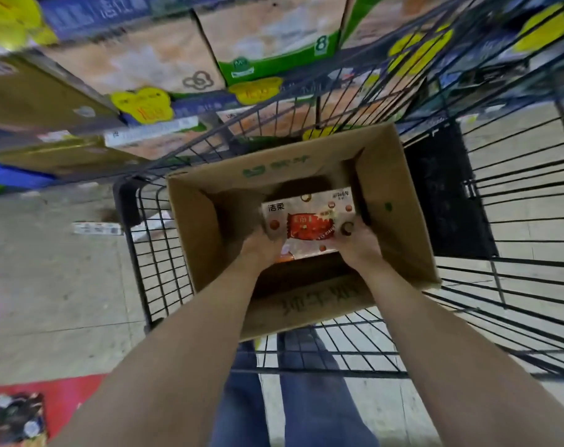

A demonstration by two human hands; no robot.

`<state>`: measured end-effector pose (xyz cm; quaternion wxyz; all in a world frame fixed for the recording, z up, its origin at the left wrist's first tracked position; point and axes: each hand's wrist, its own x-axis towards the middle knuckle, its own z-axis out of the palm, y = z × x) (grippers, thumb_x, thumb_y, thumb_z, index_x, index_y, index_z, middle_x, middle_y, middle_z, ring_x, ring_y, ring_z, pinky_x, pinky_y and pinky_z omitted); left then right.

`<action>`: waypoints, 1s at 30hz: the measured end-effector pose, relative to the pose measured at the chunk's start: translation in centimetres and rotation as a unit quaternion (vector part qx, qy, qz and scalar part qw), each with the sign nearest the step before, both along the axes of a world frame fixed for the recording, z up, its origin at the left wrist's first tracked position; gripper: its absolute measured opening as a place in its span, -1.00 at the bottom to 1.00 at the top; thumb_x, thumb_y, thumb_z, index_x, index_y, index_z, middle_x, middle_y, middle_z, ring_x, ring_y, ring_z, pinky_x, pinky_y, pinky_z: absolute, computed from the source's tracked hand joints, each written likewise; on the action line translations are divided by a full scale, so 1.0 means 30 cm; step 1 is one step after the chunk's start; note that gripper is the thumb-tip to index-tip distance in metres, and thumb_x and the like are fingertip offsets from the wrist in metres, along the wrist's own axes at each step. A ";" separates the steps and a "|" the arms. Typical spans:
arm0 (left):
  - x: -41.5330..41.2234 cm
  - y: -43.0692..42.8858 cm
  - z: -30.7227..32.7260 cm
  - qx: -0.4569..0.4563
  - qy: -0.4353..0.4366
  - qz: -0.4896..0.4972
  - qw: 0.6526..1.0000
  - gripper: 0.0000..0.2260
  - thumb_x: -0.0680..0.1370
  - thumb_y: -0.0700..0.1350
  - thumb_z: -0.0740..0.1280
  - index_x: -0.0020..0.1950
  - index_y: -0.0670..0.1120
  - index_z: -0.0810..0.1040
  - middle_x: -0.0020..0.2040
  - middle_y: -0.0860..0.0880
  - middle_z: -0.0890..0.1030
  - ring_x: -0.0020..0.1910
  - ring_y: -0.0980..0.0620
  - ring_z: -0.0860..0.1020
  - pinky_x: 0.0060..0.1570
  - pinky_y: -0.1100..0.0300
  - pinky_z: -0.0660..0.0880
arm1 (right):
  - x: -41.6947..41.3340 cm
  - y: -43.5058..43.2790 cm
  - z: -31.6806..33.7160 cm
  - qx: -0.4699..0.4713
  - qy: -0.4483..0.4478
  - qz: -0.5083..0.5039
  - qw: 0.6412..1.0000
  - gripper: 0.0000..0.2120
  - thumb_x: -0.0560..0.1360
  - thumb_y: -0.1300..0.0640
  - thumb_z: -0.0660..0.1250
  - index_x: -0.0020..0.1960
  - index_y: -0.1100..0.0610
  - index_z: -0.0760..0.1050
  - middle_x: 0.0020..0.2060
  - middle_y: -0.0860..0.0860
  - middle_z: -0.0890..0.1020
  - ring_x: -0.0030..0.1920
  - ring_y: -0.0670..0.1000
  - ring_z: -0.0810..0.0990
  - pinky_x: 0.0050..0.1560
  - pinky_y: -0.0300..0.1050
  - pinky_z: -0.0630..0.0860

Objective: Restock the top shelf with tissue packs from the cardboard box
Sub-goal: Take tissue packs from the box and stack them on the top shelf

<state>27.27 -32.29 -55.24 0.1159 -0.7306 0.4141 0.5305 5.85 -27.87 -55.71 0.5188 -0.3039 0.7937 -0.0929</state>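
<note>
Both bare arms reach down into an open cardboard box [306, 221] that sits in the basket of a black wire shopping cart [487, 285]. The left hand [262, 245] and the right hand [359, 243] clasp one tissue pack [308, 222] between them, each grip closed on a near corner of the pack, left hand at its left edge and right hand at its right edge. The pack is white with a red and orange panel and printed characters, and it lies inside the box, low between the brown walls; the box flaps stand open, the far one carrying green print.

The cart stands on a pale tiled floor [58, 285]. A red mat [64, 401] lies at the lower left, with a blurred dark item on it. Past the cart rise store shelves [151, 130] packed with boxed and wrapped goods in tan, green and blue, and yellow flower-shaped price tags [142, 104] hang along the shelf edges. The shelving is motion-blurred, so the labels cannot be read. Blue trouser legs [306, 398] show below the cart's near edge.
</note>
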 end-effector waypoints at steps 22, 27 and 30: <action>0.177 -0.017 0.281 -0.073 0.144 0.220 0.962 -0.23 0.54 -0.13 0.53 0.66 0.07 0.22 0.22 0.04 0.64 0.17 -0.03 0.66 0.11 -0.03 0.65 | 0.016 -0.039 0.107 -0.058 -0.175 -0.092 0.978 -0.70 0.50 0.23 0.49 0.22 0.06 0.66 0.04 -0.12 0.69 0.10 -0.10 0.65 -0.07 -0.29 0.57; 0.232 -0.072 0.304 -0.097 0.131 0.190 0.968 -0.26 0.55 -0.07 0.51 0.65 0.08 0.23 0.30 0.02 0.60 0.00 0.13 0.64 -0.20 0.17 0.66 | 0.012 -0.091 0.028 -0.049 -0.108 -0.080 0.990 -0.64 0.49 0.18 0.49 0.28 0.04 0.63 0.14 -0.03 0.69 0.15 0.00 0.65 0.09 -0.14 0.57; 0.250 -0.093 0.304 -0.105 0.123 0.178 0.971 -0.29 0.56 -0.06 0.50 0.64 0.11 0.26 0.34 0.02 0.59 0.00 0.13 0.64 -0.16 0.13 0.65 | 0.007 -0.115 -0.029 -0.014 -0.004 -0.043 0.999 -0.56 0.52 0.17 0.41 0.38 0.00 0.52 0.14 -0.03 0.65 0.11 0.06 0.63 0.15 -0.02 0.58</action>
